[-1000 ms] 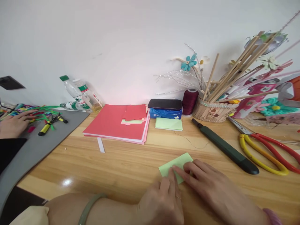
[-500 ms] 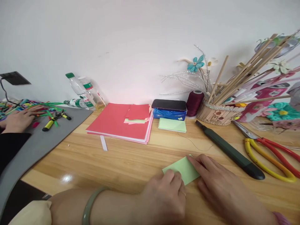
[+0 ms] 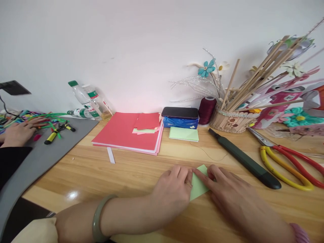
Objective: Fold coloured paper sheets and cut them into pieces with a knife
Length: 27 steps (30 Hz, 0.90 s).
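Observation:
A small light green sheet of paper (image 3: pixel 199 189) lies at a slant on the wooden table between my two hands. My left hand (image 3: pixel 174 185), closed with its fingers curled, covers the paper's left part and grips it there. From the right, my right hand (image 3: pixel 231 190) holds the sheet down: its index finger reaches across to the upper edge near my left fingertips, and its other fingers are bent at the right corner. My hands hide both ends of the sheet. A stack of similar green paper (image 3: pixel 184 134) lies behind.
Red paper sheets (image 3: pixel 121 130) are stacked left of centre, beside a white strip (image 3: pixel 110 155). On the right lie a dark green tool (image 3: pixel 244 158) and scissors (image 3: pixel 286 150). Behind stand a thread spool (image 3: pixel 207 111) and a stick basket (image 3: pixel 225 119). Another person's hand (image 3: pixel 20 133) works at far left.
My left hand has moved up over the paper's left part. My right index finger has shifted left along the sheet's upper edge. The view has turned slightly right.

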Available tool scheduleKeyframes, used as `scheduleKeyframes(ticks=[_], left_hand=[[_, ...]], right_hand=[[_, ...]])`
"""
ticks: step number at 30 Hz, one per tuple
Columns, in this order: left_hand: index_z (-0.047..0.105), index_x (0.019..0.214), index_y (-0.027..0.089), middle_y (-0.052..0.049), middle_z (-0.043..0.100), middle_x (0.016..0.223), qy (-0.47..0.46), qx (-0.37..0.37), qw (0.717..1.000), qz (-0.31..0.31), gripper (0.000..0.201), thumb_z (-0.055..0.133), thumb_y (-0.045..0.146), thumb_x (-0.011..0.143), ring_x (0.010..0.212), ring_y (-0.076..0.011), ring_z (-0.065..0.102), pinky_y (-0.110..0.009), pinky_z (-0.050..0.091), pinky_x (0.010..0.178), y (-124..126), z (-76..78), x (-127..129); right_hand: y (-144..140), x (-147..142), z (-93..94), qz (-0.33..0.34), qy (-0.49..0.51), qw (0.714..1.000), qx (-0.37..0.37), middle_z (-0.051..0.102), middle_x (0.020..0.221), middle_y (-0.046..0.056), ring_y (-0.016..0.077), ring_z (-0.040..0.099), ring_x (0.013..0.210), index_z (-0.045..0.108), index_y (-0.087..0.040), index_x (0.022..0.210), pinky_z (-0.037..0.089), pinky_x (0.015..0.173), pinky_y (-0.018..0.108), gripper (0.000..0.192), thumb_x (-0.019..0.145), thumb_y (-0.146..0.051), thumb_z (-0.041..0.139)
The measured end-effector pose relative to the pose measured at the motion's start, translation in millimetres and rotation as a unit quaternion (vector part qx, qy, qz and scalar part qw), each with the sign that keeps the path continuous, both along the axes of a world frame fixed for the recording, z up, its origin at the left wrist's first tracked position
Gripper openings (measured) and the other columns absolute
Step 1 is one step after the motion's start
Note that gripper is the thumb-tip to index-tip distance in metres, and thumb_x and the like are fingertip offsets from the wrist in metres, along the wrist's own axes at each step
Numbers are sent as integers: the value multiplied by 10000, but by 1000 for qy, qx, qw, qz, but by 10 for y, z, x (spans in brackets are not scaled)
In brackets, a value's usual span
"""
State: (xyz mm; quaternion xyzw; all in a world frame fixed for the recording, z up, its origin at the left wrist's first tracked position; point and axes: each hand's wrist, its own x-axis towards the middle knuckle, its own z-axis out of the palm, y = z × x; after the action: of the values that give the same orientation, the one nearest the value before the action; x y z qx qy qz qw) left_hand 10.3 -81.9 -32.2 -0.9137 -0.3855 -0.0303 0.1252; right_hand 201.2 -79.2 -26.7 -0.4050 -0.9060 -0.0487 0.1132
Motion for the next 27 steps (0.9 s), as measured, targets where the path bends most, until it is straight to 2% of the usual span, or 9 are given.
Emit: scheduleKeyframes(ticks=[4, 7, 11, 15, 18, 20, 24, 27], left_hand=[[543, 1064, 55, -70, 551, 853, 13, 18, 1000, -17, 245, 492, 78, 825, 743, -177, 510, -268, 455, 539, -38, 26, 0], [591, 954, 85, -71, 556, 844, 18, 30, 999, -17, 160, 481, 169, 875, 728, -176, 506, -273, 434, 528, -70, 70, 4], [618, 867, 109, -67, 554, 802, 12, 33, 999, -22, 236, 512, 319, 885, 715, -183, 495, -281, 418, 517, -105, 123, 8], [629, 749, 106, -59, 537, 733, -26, 32, 999, -16, 396, 607, 500, 777, 706, -197, 493, -285, 425, 495, -130, 160, 13], [634, 750, 84, -65, 546, 740, -63, 28, 998, 2, 493, 637, 574, 708, 711, -207, 504, -302, 459, 509, -139, 164, 25], [636, 775, 74, -71, 555, 751, -70, 18, 997, 13, 461, 630, 533, 731, 723, -213, 516, -306, 476, 517, -134, 158, 29], [627, 812, 87, -82, 573, 779, -78, 12, 997, 5, 256, 564, 333, 788, 761, -224, 547, -296, 488, 505, -83, 126, 3], [625, 834, 104, -80, 605, 787, -89, 30, 995, -15, 144, 520, 185, 779, 755, -213, 574, -292, 497, 521, -21, 97, -39]], right_hand=[[-14, -9, 18, -11, -19, 1000, 15, 536, 819, 54, 203, 585, 693, 531, -173, 1133, 524, 590, 392, 403, 759, -46, 451], [-17, 1, -4, -14, -23, 1000, 17, 541, 841, 57, 205, 585, 713, 531, -183, 1146, 520, 608, 389, 412, 762, -62, 440], [-2, 63, -39, -45, -12, 999, 20, 550, 872, 80, 211, 582, 751, 510, -130, 1191, 515, 647, 393, 452, 752, -81, 413], [55, 169, -33, -75, 6, 997, -19, 551, 896, 87, 211, 587, 790, 489, -117, 1226, 513, 698, 404, 452, 792, -106, 364], [112, 221, -9, -77, 44, 995, -50, 553, 947, 89, 193, 588, 807, 501, -142, 1222, 513, 711, 374, 443, 812, -104, 337], [145, 226, 17, -72, 80, 991, -76, 552, 974, 84, 180, 576, 838, 520, -169, 1202, 501, 744, 354, 422, 829, -108, 331], [182, 187, 82, -26, 154, 976, -152, 548, 1016, 86, 179, 528, 956, 569, -220, 1143, 457, 832, 358, 350, 876, -166, 349], [191, 161, 113, -11, 224, 949, -220, 538, 1077, 88, 200, 481, 1057, 630, -245, 1044, 398, 908, 404, 308, 861, -182, 390]])
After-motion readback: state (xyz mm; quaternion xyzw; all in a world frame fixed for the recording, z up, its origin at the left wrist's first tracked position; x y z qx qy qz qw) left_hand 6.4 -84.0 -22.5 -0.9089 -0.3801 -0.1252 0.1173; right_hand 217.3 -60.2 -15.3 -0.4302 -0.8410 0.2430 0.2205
